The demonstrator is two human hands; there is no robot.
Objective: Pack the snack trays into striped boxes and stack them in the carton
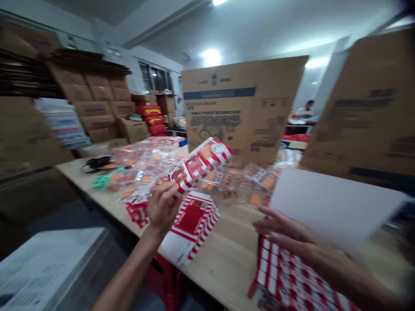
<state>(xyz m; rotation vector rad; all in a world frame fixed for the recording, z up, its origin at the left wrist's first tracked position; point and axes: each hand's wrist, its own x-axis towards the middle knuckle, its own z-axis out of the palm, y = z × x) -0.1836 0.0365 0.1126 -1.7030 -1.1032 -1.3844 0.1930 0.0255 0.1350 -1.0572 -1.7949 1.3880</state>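
Note:
My left hand (162,206) is closed on a red-and-white striped packet (199,164) with a clear window, held tilted above the wooden table (223,259). Below it lies a stack of flat red-and-white striped cartons (193,222). My right hand (285,231) holds a flat white sheet of card (330,207) by its left edge, fingers stretched along it. Under that hand sits another pile of red-and-white striped cartons (292,280). Several clear packets with orange contents (142,166) are spread over the table behind.
Two large upright cardboard boxes (240,108) (366,112) stand at the table's far side. Stacked boxes (97,103) fill the left wall. A black object (97,163) lies at the table's far left. A white surface (45,263) sits lower left. A person (304,110) is far back.

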